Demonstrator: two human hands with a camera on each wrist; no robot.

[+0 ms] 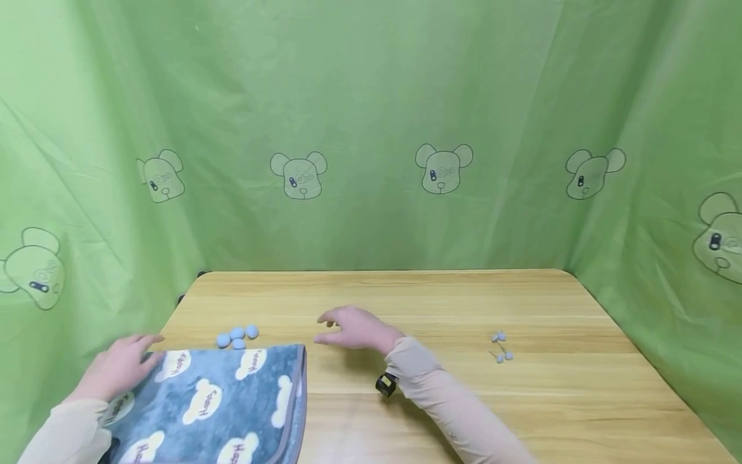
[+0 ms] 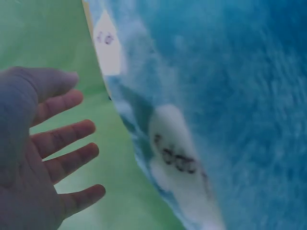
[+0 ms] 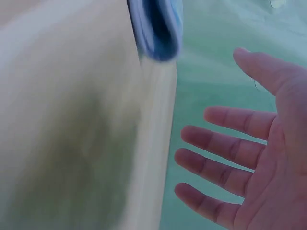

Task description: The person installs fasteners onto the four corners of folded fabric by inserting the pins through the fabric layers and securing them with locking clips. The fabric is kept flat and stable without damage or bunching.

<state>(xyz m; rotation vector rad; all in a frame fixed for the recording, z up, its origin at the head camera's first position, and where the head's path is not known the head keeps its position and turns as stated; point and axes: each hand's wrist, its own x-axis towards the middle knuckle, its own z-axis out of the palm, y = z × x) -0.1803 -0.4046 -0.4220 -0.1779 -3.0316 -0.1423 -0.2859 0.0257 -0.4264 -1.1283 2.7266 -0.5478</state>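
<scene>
A folded blue fleece blanket (image 1: 226, 380) with white bear-shaped patches lies at the front left of the table. At its left side is my left hand (image 1: 118, 367), thumb near the blanket's far left corner. The left wrist view shows that hand (image 2: 43, 148) with fingers spread and a gap between fingertips and fabric. My right hand (image 1: 356, 330) hovers over the middle of the table, right of the blanket's far corner. In the right wrist view its fingers (image 3: 220, 139) are extended and hold nothing; the folded blanket edge (image 3: 160, 33) shows beyond.
Several small blue balls (image 1: 237, 333) sit just behind the blanket. Small blue pieces on thin stems (image 1: 501, 348) lie on the right half of the wooden table (image 1: 551, 399). A green curtain (image 1: 371, 232) with bear faces encloses the back and sides.
</scene>
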